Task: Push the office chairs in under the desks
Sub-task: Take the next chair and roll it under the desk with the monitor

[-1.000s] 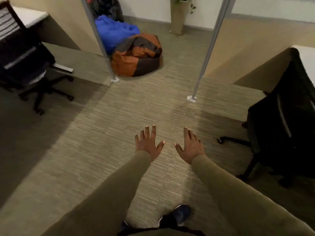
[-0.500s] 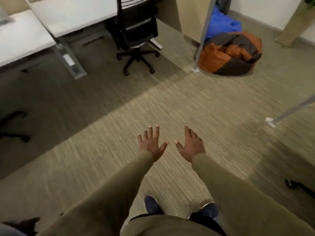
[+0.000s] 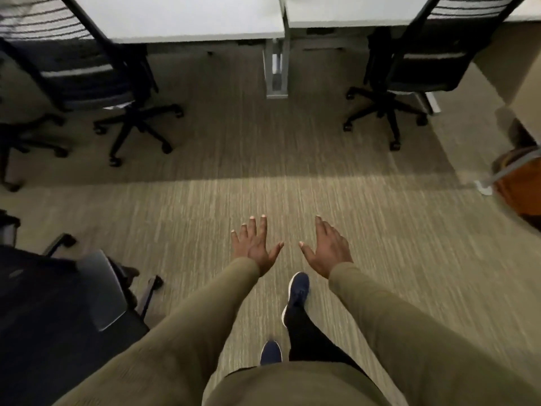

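Two white desks stand side by side along the top: the left desk point(image 3: 187, 22) and the right desk point(image 3: 366, 13). A black mesh-back office chair point(image 3: 87, 74) stands in front of the left desk, its seat out from under it. Another black chair point(image 3: 421, 65) stands at the right desk, seat partly under the top. A third dark chair point(image 3: 58, 303) is close by at lower left. My left hand point(image 3: 256, 246) and right hand point(image 3: 328, 249) are held out over the carpet, palms down, fingers apart, empty, well short of any chair.
A grey desk leg point(image 3: 276, 71) stands between the two desks. A chair base with castors point(image 3: 26, 142) shows at the far left. An orange beanbag point(image 3: 521, 183) and a metal pole foot point(image 3: 484, 187) are at the right edge. My feet step on striped carpet.
The view has swung left from the beanbag corner to face the two desks head-on. Both chairs are now ahead and a third appears at lower left. My hands stay outstretched and empty.
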A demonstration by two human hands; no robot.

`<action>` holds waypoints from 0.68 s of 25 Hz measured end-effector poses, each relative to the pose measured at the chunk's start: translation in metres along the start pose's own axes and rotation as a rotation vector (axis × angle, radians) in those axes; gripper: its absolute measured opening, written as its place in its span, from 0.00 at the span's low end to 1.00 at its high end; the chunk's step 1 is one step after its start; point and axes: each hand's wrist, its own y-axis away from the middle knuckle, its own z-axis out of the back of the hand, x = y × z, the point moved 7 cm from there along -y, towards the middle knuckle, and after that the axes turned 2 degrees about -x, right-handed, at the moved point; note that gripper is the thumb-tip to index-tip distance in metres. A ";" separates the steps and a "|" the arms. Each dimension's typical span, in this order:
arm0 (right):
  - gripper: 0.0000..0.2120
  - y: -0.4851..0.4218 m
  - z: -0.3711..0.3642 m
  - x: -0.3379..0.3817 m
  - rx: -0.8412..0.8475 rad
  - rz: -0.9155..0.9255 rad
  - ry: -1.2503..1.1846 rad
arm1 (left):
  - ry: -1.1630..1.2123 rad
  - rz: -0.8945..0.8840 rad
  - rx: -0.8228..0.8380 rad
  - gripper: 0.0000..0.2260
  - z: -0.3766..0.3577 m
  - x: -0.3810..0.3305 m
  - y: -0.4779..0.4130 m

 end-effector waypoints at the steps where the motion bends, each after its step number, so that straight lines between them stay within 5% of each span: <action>1: 0.39 -0.017 -0.002 0.010 0.026 0.029 0.007 | 0.000 0.035 0.005 0.38 0.004 0.010 -0.009; 17: 0.40 -0.225 -0.010 0.212 0.313 0.690 0.300 | 0.290 0.621 -0.099 0.38 0.072 0.150 -0.099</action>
